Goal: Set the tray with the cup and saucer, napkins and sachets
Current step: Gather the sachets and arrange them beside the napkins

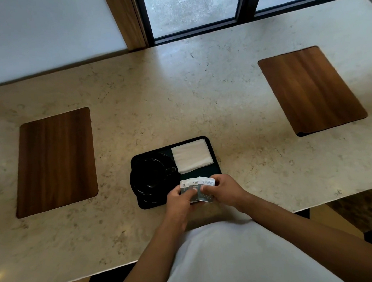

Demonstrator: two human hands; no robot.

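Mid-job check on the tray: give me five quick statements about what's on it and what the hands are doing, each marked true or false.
1. The white napkins lie in the far right part of the black tray. True.
2. The black cup sits on the left side of the tray. True.
3. The sachets lie flat on the wooden placemat. False: both hands hold them, fanned out, over the near right part of the tray.
4. The left hand is idle on the counter. False: it pinches the sachets together with the right hand.
5. The napkins cover the cup. False: they lie beside it, to its right.
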